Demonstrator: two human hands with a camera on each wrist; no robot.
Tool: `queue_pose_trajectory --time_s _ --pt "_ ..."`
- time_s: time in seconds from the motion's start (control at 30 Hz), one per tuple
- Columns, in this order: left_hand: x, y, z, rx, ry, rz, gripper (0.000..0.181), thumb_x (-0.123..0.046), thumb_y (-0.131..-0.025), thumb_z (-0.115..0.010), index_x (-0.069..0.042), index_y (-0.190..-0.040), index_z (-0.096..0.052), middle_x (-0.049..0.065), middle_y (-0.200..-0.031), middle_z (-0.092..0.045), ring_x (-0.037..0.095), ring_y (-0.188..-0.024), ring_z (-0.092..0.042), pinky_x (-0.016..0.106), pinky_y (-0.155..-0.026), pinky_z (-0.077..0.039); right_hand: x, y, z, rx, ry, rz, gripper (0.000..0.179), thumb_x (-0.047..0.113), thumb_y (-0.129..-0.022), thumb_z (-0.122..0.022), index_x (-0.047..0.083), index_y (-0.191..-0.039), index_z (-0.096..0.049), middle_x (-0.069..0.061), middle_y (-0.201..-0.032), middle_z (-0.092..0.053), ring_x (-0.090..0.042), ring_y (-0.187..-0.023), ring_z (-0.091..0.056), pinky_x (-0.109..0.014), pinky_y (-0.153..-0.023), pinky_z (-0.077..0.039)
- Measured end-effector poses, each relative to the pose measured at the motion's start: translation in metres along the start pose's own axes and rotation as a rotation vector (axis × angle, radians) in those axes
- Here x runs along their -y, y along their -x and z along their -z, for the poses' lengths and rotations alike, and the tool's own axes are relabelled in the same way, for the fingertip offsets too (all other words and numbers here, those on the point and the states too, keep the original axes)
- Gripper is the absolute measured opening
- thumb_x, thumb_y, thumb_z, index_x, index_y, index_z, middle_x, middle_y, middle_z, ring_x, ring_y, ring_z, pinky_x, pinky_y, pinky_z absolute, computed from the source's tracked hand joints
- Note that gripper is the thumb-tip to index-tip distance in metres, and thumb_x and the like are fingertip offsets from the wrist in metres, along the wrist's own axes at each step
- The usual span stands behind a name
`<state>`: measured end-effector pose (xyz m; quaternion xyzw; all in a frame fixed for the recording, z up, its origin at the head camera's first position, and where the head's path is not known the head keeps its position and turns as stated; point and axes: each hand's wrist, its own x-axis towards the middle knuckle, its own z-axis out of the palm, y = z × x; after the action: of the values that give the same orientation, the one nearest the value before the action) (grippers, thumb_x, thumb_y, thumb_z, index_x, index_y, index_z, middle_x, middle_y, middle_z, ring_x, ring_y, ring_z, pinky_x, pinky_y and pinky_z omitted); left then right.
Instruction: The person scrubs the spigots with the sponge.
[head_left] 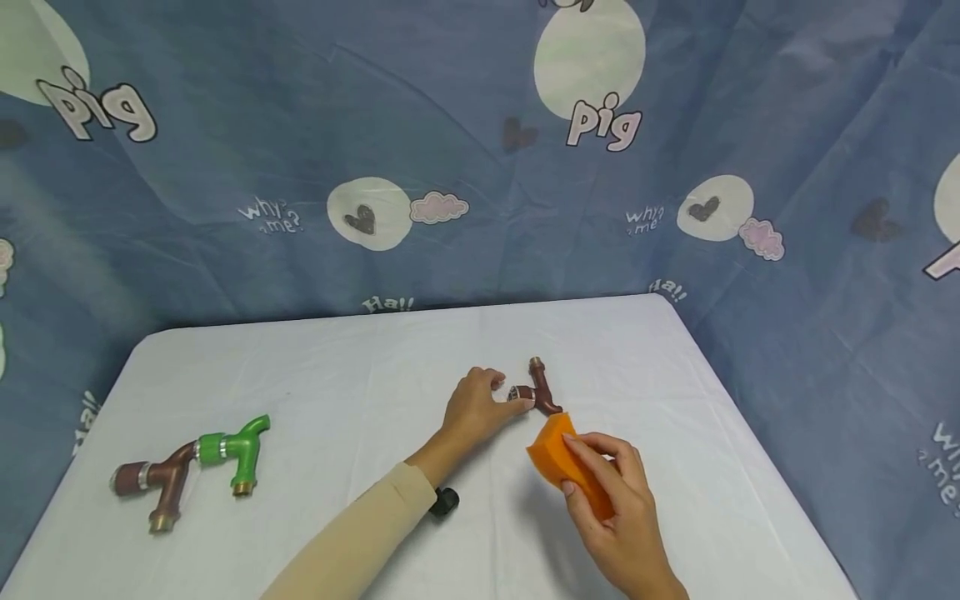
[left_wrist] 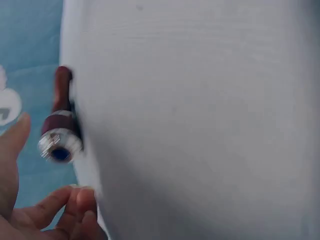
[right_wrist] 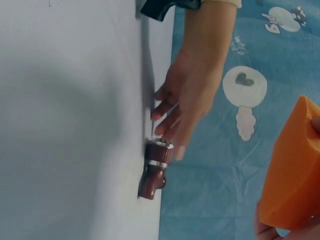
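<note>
A small brown tap with a metal-ringed end lies on the white table near its back right. My left hand reaches to that end, thumb and fingers spread on either side of it. In the left wrist view a gap shows between the fingers and the tap. My right hand pinches an orange sponge between thumb and fingers, held above the table just in front of the tap. The right wrist view shows the sponge at its right edge.
On the table's left side lie another brown tap and a green tap, end to end. A blue patterned cloth hangs behind the white-covered table. A black strap piece sits at the left wrist.
</note>
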<state>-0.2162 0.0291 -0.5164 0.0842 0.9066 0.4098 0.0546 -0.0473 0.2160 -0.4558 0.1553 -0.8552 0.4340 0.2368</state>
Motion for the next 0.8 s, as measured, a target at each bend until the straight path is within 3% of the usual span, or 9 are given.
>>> queue_pose_trajectory --time_s 0.1,0.2,0.3,0.4,0.5,0.63,0.73,0.8 --pt "0.004 0.007 0.013 0.008 0.012 0.022 0.074 -0.056 -0.085 -0.083 -0.004 -0.135 -0.065 0.012 -0.122 -0.063 0.028 -0.108 -0.061 0.048 -0.097 -0.054 0.001 0.001 -0.001 0.002 -0.006 -0.009 0.058 -0.009 -0.085 -0.078 0.012 -0.138 -0.068 -0.006 -0.136 -0.056 -0.02 -0.122 -0.05 -0.014 -0.101 -0.047" --pt "0.01 0.017 0.032 -0.001 -0.007 0.04 0.081 -0.053 -0.087 -0.083 -0.003 -0.146 -0.057 0.016 -0.138 -0.061 0.034 -0.123 -0.059 0.052 -0.107 -0.049 0.001 0.001 -0.002 -0.007 -0.018 0.013 0.058 -0.009 -0.085 -0.078 0.011 -0.138 -0.068 -0.007 -0.136 -0.057 -0.021 -0.122 -0.051 -0.014 -0.1 -0.048" --pt "0.018 0.032 0.06 -0.032 -0.065 0.025 0.09 -0.05 -0.089 -0.082 -0.002 -0.156 -0.045 0.02 -0.154 -0.05 0.04 -0.141 -0.047 0.055 -0.116 -0.04 0.002 0.001 -0.003 -0.01 -0.026 0.025 0.058 -0.009 -0.085 -0.078 0.011 -0.138 -0.068 -0.008 -0.136 -0.057 -0.021 -0.122 -0.051 -0.015 -0.099 -0.048" --pt "0.03 0.05 0.093 -0.081 -0.147 -0.013 0.098 -0.048 -0.09 -0.082 -0.002 -0.161 -0.034 0.022 -0.163 -0.039 0.043 -0.148 -0.038 0.059 -0.119 -0.034 0.003 0.002 -0.003 -0.005 -0.026 0.021 0.058 -0.008 -0.085 -0.078 0.012 -0.138 -0.068 -0.007 -0.136 -0.056 -0.02 -0.122 -0.051 -0.015 -0.099 -0.048" --pt "0.048 0.07 0.13 -0.165 -0.227 -0.02 0.104 -0.047 -0.089 -0.083 -0.003 -0.164 -0.027 0.026 -0.165 -0.031 0.048 -0.149 -0.031 0.066 -0.119 -0.028 0.003 0.002 -0.004 -0.006 -0.028 0.025 0.058 -0.009 -0.085 -0.078 0.012 -0.138 -0.068 -0.007 -0.136 -0.056 -0.021 -0.122 -0.051 -0.015 -0.099 -0.048" --pt "0.083 0.098 0.177 -0.288 -0.322 0.044 0.111 -0.048 -0.087 -0.085 -0.004 -0.166 -0.021 0.034 -0.165 -0.023 0.055 -0.149 -0.025 0.075 -0.115 -0.022 0.004 0.001 -0.006 -0.004 -0.038 0.043 0.058 -0.008 -0.085 -0.078 0.011 -0.139 -0.067 -0.008 -0.136 -0.057 -0.021 -0.122 -0.051 -0.016 -0.099 -0.049" --pt "0.113 0.117 0.21 -0.28 -0.392 0.114 0.112 -0.049 -0.09 -0.082 -0.001 -0.166 -0.015 0.038 -0.164 -0.016 0.058 -0.15 -0.016 0.076 -0.117 -0.013 0.004 0.001 -0.007 0.001 -0.042 0.046 0.058 -0.008 -0.085 -0.078 0.012 -0.139 -0.067 -0.007 -0.136 -0.057 -0.021 -0.121 -0.051 -0.016 -0.099 -0.049" --pt "0.133 0.129 0.232 -0.228 -0.423 0.144 0.11 -0.047 -0.093 -0.078 0.002 -0.165 -0.011 0.041 -0.163 -0.012 0.059 -0.15 -0.01 0.076 -0.117 -0.006 0.004 0.001 -0.008 0.001 -0.043 0.043 0.058 -0.008 -0.085 -0.078 0.012 -0.138 -0.068 -0.007 -0.136 -0.057 -0.021 -0.121 -0.052 -0.016 -0.098 -0.049"
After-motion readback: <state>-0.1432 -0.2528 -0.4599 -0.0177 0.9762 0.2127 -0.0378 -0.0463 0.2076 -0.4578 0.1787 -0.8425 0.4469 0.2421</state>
